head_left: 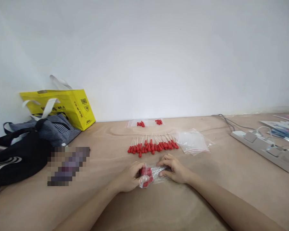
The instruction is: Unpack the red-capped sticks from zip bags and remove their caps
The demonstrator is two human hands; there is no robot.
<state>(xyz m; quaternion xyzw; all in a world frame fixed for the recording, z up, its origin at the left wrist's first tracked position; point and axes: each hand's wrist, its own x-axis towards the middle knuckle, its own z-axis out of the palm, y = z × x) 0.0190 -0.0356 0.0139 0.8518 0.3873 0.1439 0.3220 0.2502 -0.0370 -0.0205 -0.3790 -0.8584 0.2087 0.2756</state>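
Note:
Both hands rest on a wooden table, holding one small clear plastic bag point(151, 175) filled with red-bulbed droppers. My left hand point(130, 175) grips the bag's red-bulb end. My right hand point(174, 168) pinches its other end, fingers pressed on the plastic. Just beyond the hands lies a row of several loose droppers point(152, 146) with red bulbs and pale stems. Farther back, near the wall, lie filled clear bags point(145, 123) with red bulbs showing.
A pile of empty clear bags point(192, 141) lies right of the dropper row. A white power strip point(267, 147) with cables and some printed papers point(283, 127) sit at right. A yellow paper bag point(67, 106), a striped bag point(50, 128) and a black bag point(16, 157) stand at left.

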